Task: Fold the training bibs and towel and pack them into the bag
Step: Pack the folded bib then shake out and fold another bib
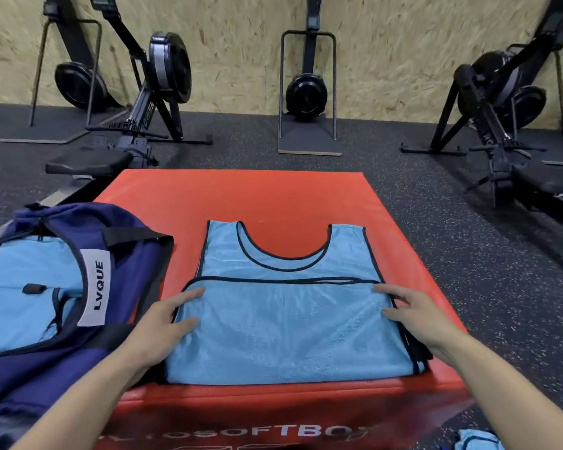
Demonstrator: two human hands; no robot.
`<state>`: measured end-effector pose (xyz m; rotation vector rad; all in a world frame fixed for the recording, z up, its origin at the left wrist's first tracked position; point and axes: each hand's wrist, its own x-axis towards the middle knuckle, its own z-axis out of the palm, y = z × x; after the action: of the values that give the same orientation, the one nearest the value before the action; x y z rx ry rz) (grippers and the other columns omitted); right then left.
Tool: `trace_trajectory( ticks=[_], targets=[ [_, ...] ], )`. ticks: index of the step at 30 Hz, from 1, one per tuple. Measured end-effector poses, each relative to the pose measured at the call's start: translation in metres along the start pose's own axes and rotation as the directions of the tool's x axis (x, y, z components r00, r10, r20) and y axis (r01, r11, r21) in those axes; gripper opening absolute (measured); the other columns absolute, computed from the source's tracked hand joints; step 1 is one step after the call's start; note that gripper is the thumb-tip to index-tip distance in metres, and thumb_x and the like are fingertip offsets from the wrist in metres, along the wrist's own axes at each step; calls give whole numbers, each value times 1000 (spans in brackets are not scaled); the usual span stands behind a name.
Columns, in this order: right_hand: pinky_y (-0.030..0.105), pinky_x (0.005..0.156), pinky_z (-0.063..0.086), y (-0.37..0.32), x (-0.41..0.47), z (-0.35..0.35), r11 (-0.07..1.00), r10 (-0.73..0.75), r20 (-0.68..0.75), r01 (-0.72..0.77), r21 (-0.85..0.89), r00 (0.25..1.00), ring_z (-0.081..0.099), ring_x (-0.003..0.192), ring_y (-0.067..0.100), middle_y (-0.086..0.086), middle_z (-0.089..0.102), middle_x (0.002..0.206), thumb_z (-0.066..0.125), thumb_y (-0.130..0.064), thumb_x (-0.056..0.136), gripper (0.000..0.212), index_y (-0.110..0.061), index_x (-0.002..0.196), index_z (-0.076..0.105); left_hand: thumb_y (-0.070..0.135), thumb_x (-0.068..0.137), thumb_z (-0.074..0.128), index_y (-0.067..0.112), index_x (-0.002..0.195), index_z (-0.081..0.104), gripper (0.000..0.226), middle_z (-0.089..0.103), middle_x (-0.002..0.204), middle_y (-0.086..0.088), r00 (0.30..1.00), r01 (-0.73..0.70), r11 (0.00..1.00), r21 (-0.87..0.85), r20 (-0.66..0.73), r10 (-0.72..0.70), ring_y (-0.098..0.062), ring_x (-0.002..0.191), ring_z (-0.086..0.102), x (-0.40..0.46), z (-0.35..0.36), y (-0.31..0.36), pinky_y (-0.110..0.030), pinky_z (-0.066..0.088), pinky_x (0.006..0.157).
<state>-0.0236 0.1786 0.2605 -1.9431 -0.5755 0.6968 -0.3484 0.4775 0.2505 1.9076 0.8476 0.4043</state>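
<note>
Head view: gym room, chipboard wall, dark speckled floor [436, 254]; rowing machines [163, 76] stand far along the wall; red soft box [273, 196] serves as counter. Light blue training bib [286, 319], black-trimmed, lies flat at centre, near half folded over itself; left hand [166, 319] and right hand [413, 311] rest flat, fingers straight, on its side edges. Navy bag [127, 287] lies left, unzipped, blue fabric inside; another blue bib [475, 441] near right on the floor.

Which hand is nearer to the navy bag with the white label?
The left hand. It rests on the left edge of the blue bib, right beside the navy bag. The right hand lies on the bib's right edge, far from the bag.
</note>
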Motion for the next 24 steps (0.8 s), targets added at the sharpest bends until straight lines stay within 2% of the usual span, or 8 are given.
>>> trace_trajectory(
  ticks=[2,5,9,13,17,20,22,24],
  targets=[
    [24,80,58,-8,3,2,1000,-25,-38,25,-8,999,70,95,7,-5,69,118,59,8,91,52,-36,115,69,-4,88,67,35,129,63,57,62,133,10,1000,-3,1000,4,8,3,-8,127,56,7,-1,4,-26,41,108],
    [14,75,53,-30,12,-2,989,-135,-137,142,44,981,69,89,-1,-8,70,115,56,9,92,55,-38,119,67,-6,89,65,42,126,64,61,64,131,15,997,-74,996,-50,-36,72,-5,122,59,26,-2,20,-31,48,104],
    [33,76,48,-59,43,-16,970,-211,-235,233,73,949,54,72,21,7,66,82,59,2,91,57,-46,120,67,-9,91,60,40,130,64,63,64,131,19,981,-177,969,-172,-114,159,-4,120,60,67,-9,47,-32,51,99],
    [12,73,50,-53,81,-8,985,-113,-178,134,108,978,65,90,-6,-11,64,121,59,5,93,50,-31,126,66,1,91,66,50,124,64,59,62,135,12,993,-105,990,-93,-54,101,-8,122,59,116,-9,38,-34,49,101],
    [8,64,46,-25,96,-3,998,48,-81,-50,-25,996,61,84,5,1,67,107,64,2,91,38,-21,121,70,-1,89,66,38,108,73,44,71,110,6,999,22,998,61,22,-23,-1,92,61,129,-2,12,-7,43,73],
    [6,58,43,-28,104,-7,998,46,-123,-52,-45,991,60,81,3,-2,66,103,57,7,92,42,-18,123,69,-9,90,58,29,109,73,45,64,69,13,998,63,996,58,-23,-62,1,52,51,135,-5,14,-6,36,48],
    [12,59,46,-39,109,-8,999,18,-183,-25,-37,983,60,82,3,1,66,111,52,10,91,47,-19,125,67,-7,91,56,34,116,70,50,73,92,3,996,64,998,17,-67,-62,-1,63,58,141,-6,16,-12,47,59],
    [16,67,47,-44,113,-5,999,-6,-181,-1,-36,984,58,90,2,0,60,121,52,9,92,50,-21,130,62,-4,92,56,38,125,66,55,71,111,3,994,59,998,15,-92,-57,-10,83,65,142,-6,14,-32,56,78]
  ],
)
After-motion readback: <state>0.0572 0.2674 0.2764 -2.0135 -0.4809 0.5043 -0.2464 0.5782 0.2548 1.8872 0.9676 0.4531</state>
